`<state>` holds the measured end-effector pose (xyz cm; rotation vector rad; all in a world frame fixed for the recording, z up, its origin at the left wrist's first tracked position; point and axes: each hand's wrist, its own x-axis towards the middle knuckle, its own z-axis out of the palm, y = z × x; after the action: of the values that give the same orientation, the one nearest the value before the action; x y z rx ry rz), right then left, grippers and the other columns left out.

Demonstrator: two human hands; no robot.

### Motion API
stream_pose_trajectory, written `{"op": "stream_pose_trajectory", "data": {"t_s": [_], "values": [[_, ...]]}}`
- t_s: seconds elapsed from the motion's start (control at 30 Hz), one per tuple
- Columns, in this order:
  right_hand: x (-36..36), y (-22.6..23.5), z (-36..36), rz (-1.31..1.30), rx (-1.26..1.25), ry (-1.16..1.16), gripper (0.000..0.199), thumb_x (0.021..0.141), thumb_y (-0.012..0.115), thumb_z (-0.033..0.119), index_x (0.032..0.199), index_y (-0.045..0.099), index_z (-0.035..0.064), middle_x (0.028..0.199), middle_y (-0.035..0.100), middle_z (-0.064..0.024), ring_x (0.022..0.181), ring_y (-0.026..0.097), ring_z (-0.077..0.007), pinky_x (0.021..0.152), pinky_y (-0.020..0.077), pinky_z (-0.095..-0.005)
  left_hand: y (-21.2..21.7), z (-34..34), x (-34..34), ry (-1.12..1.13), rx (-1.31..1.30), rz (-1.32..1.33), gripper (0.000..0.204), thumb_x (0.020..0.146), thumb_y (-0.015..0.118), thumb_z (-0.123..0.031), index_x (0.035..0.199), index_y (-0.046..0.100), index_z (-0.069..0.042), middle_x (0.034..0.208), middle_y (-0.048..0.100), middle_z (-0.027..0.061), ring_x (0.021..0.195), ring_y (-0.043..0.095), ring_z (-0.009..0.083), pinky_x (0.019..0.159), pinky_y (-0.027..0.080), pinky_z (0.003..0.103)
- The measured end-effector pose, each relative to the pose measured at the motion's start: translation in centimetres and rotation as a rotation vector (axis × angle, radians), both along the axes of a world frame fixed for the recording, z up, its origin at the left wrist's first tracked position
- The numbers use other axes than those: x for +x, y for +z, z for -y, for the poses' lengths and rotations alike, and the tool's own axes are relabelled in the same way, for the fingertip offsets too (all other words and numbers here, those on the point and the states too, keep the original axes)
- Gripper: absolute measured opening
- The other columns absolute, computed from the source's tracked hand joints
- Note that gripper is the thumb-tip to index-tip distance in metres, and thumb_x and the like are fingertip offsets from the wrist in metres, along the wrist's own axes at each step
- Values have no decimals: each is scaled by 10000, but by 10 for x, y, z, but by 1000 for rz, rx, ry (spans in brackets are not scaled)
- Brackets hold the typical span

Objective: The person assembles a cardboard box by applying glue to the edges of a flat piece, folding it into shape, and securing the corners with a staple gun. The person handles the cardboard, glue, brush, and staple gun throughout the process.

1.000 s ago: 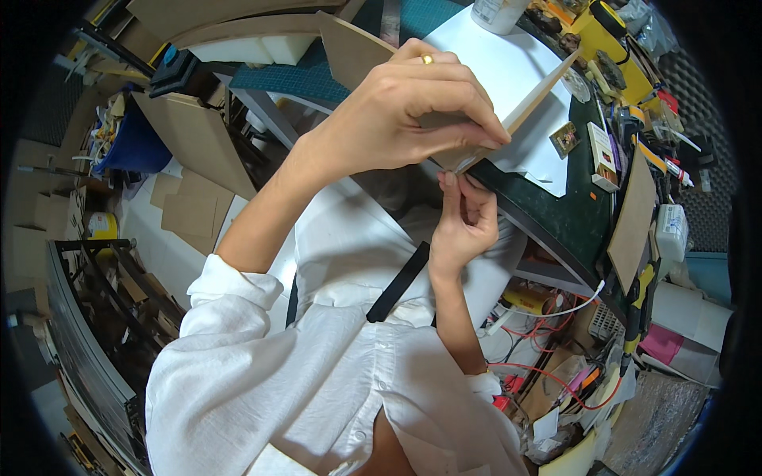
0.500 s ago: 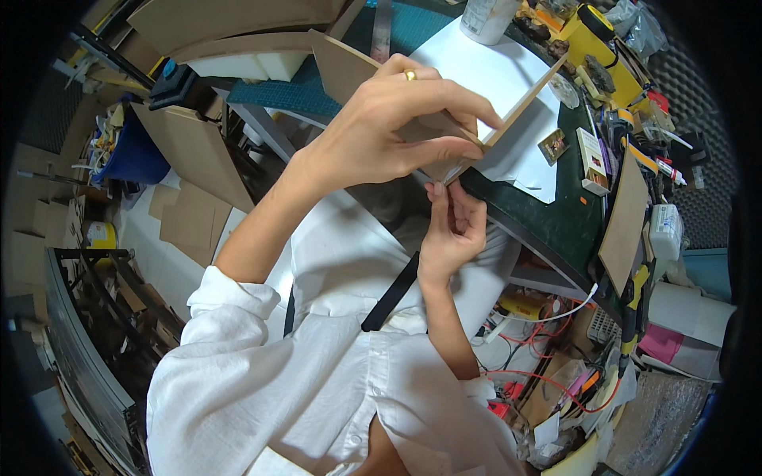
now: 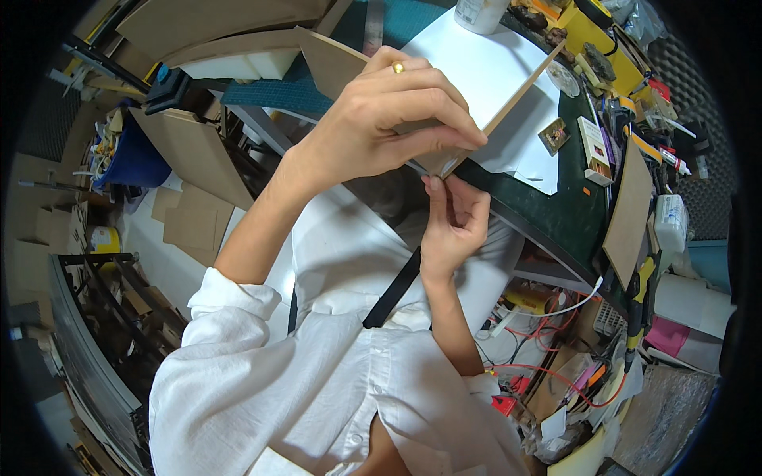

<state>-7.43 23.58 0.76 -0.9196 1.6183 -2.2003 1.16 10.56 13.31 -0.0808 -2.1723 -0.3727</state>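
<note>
My left hand (image 3: 397, 115), with a ring on one finger, is closed over the near corner of a thin brown board piece. One board panel (image 3: 329, 67) runs up and left behind the hand; a second panel (image 3: 516, 99), seen nearly edge-on, runs up and right. They seem to meet under my left fingers, though the hand hides part of the joint. Just below that corner, my right hand (image 3: 456, 218) pinches with thumb and fingertips at the lower tip of the board. Whether anything small sits in that pinch I cannot make out.
White paper (image 3: 468, 67) lies on the green-topped table (image 3: 548, 202) beyond the panels, with a white container (image 3: 479, 12) on it. A small box (image 3: 594, 151), a picture tile (image 3: 554, 136) and a leaning brown board (image 3: 625, 210) are at right. Cables (image 3: 548, 317) tangle below the table.
The board corner and my left hand have shifted slightly left and up. My right thumb stays at the lower corner, a little higher. The whole view has tilted slightly.
</note>
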Motion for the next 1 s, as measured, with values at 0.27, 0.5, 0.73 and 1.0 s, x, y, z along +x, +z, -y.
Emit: {"op": "stream_pose_trajectory", "data": {"t_s": [0.27,0.5,0.73,1.0], "values": [[2,1,1,104,-42,43,119,868,676,-28,919,569,-38,950,696,-150,858,685,-151,757,539,-239,-2,0,-1,12,69,32,119,775,752,-181,891,726,-188,854,661,-82,773,558,84,838,332,265],[-1,14,-3,159,21,90,121,867,674,-31,923,567,-32,912,687,-127,859,682,-151,763,533,-227,-3,2,-1,17,33,19,124,778,749,-183,900,734,-193,856,662,-86,787,564,85,842,340,271],[-5,22,-7,304,-13,198,153,867,676,-26,968,561,-33,917,678,-112,873,673,-145,784,519,-231,-2,3,-2,1,-19,-11,188,699,776,-84,875,742,-141,842,680,-28,785,607,98,771,346,274],[4,6,1,118,5,3,160,859,693,-13,977,592,-52,915,697,-117,834,676,-131,757,531,-231,3,-2,1,83,-42,20,191,684,781,-103,862,751,-165,815,681,-59,749,582,72,803,324,265]]}}
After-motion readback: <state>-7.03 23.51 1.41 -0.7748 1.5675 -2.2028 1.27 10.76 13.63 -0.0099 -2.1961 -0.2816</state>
